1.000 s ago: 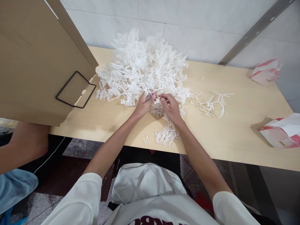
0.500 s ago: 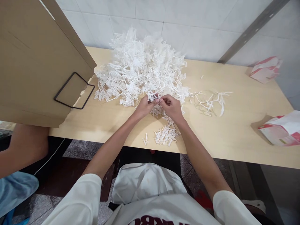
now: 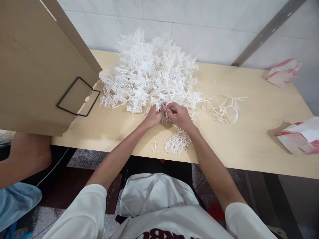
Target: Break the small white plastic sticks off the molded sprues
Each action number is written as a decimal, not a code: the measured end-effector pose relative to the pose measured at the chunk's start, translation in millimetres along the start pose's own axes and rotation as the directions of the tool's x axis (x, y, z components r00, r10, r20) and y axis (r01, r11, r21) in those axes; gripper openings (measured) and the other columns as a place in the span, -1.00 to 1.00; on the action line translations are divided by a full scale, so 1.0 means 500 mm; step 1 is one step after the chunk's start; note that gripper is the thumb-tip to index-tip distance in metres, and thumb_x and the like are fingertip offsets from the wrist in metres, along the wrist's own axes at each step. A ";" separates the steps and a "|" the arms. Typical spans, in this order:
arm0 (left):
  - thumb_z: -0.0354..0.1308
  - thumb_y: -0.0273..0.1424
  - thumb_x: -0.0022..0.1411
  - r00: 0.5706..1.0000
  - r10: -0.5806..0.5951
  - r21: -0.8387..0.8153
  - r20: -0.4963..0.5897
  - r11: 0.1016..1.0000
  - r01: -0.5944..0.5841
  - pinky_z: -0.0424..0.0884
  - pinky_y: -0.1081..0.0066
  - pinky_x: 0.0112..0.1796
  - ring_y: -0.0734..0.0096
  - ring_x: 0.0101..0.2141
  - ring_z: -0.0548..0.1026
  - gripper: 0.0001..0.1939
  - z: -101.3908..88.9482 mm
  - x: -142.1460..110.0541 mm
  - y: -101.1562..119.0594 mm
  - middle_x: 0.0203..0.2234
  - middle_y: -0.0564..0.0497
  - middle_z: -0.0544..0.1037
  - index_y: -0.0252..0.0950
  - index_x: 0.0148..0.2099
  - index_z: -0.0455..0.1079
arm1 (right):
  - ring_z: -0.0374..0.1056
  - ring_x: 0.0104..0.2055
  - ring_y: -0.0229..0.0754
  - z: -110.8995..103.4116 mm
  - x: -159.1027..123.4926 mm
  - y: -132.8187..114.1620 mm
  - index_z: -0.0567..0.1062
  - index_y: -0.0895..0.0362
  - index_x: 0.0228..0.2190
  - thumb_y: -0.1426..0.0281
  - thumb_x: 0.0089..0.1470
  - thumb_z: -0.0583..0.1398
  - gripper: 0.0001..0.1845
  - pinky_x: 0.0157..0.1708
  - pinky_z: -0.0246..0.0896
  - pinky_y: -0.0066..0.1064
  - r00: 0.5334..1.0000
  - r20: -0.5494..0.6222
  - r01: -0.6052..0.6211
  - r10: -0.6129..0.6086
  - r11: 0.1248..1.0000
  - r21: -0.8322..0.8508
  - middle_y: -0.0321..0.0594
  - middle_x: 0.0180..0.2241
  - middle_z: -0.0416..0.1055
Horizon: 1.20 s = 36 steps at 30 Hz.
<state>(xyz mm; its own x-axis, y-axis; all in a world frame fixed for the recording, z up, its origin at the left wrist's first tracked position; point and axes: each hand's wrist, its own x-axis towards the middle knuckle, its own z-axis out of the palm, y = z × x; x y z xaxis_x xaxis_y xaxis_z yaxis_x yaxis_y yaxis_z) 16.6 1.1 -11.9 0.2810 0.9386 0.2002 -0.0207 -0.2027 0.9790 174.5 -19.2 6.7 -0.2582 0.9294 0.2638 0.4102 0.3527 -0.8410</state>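
Note:
My left hand [image 3: 153,117] is closed on a white plastic sprig [image 3: 159,105], whose fine-pronged tips stick out past the fingers. Close against it, my right hand [image 3: 181,117] pinches at the same sprig; the exact contact is hidden by the fingers. Just beyond both hands rises a big tangled heap of white branched sprigs [image 3: 149,66]. Below the hands lies a small pile of loose white sticks [image 3: 177,144], with a few more sticks [image 3: 154,148] to its left. Bare white branches [image 3: 228,109] rest on the right.
A large cardboard sheet [image 3: 45,73] with a black wire frame [image 3: 78,96] stands at the left of the wooden table [image 3: 224,146]. Another person's arm [image 3: 30,152] shows below it. Two red-and-white paper packets [image 3: 299,137] sit at the right. A tiled wall [image 3: 211,39] closes the back.
My hands came together on the sprig, then turned it slightly between the fingers. My right fingertips moved from beside the left hand to touching it. The heap looks the same.

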 end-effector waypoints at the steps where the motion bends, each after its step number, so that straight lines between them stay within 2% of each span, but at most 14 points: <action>1: 0.14 -0.06 0.22 0.999 0.001 -0.016 0.039 1.000 -0.001 0.39 0.33 -0.17 0.39 -0.33 0.47 -0.65 0.000 -0.001 0.004 -0.42 0.03 0.49 -0.28 -0.27 0.32 | 0.31 -0.55 -0.36 -0.001 0.000 0.001 0.37 0.08 -0.32 0.25 0.17 0.15 -0.84 -0.47 0.19 -0.47 1.000 0.019 -0.005 0.004 0.999 0.036 -0.43 -0.57 0.40; 6: 0.14 -0.23 0.23 0.982 -0.015 -0.143 0.190 0.989 0.043 0.36 0.40 -0.38 0.50 -0.52 0.42 -0.78 0.000 -0.007 0.023 -0.56 0.15 0.43 -0.23 -0.27 0.19 | 0.37 -0.55 -0.34 -0.002 0.004 -0.004 0.37 0.08 -0.36 0.12 0.11 0.22 -0.72 -0.49 0.28 -0.47 0.992 0.104 -0.097 0.068 0.946 0.310 -0.41 -0.57 0.43; 9: 0.14 -0.28 0.21 0.979 0.022 -0.231 0.205 0.973 0.027 0.35 0.40 -0.41 0.49 -0.54 0.43 -0.79 0.004 -0.008 0.023 -0.61 0.17 0.40 -0.22 -0.28 0.16 | 0.37 -0.56 -0.34 -0.001 0.005 -0.012 0.38 0.09 -0.37 0.09 0.07 0.25 -0.68 -0.50 0.30 -0.47 0.990 0.113 -0.119 0.081 0.913 0.391 -0.39 -0.58 0.44; 12: 0.15 -0.22 0.21 0.978 0.006 -0.327 0.208 0.943 0.063 0.36 0.39 -0.41 0.48 -0.54 0.44 -0.75 0.008 -0.008 0.022 -0.64 0.18 0.38 -0.21 -0.28 0.15 | 0.36 -0.58 -0.35 0.000 0.003 -0.019 0.38 0.09 -0.38 0.09 0.05 0.26 -0.66 -0.52 0.30 -0.47 0.991 0.105 -0.126 0.088 0.894 0.431 -0.38 -0.59 0.45; 19: 0.27 -0.14 0.09 0.974 -0.080 -0.429 0.214 0.887 0.167 0.34 0.40 -0.44 0.54 -0.59 0.37 -0.61 0.011 -0.012 0.042 -0.64 0.20 0.33 -0.22 -0.32 0.13 | 0.35 -0.59 -0.36 0.010 0.001 -0.023 0.39 0.09 -0.37 0.09 0.04 0.28 -0.66 -0.53 0.30 -0.48 0.994 0.043 -0.107 0.098 0.885 0.453 -0.41 -0.61 0.44; 30: 0.25 -0.27 0.10 0.976 -0.151 -0.500 0.156 0.840 0.209 0.29 0.45 -0.48 0.58 -0.60 0.30 -0.67 0.019 -0.013 0.048 -0.64 0.20 0.27 -0.22 -0.33 0.11 | 0.30 -0.59 -0.37 0.035 -0.008 -0.034 0.36 0.05 -0.38 0.13 0.09 0.22 -0.74 -0.50 0.31 -0.45 0.986 -0.126 -0.046 0.109 0.906 0.420 -0.42 -0.60 0.42; 36: 0.19 -0.26 0.16 0.978 -0.147 -0.511 0.151 0.835 0.204 0.31 0.43 -0.44 0.56 -0.58 0.28 -0.72 0.023 -0.015 0.046 -0.64 0.18 0.25 -0.21 -0.33 0.12 | 0.30 -0.58 -0.37 0.042 -0.008 -0.026 0.34 0.04 -0.36 0.12 0.11 0.20 -0.74 -0.50 0.31 -0.45 0.982 -0.150 -0.045 0.116 0.911 0.411 -0.43 -0.60 0.41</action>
<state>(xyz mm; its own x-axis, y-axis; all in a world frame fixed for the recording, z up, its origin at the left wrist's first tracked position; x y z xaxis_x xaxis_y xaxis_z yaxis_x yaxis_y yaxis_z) 25.4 -13.6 8.6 0.4223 0.9053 0.0462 -0.4503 0.1652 0.8775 152.1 -29.8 6.8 -0.0742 0.9698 0.2324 0.0261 0.2348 -0.9717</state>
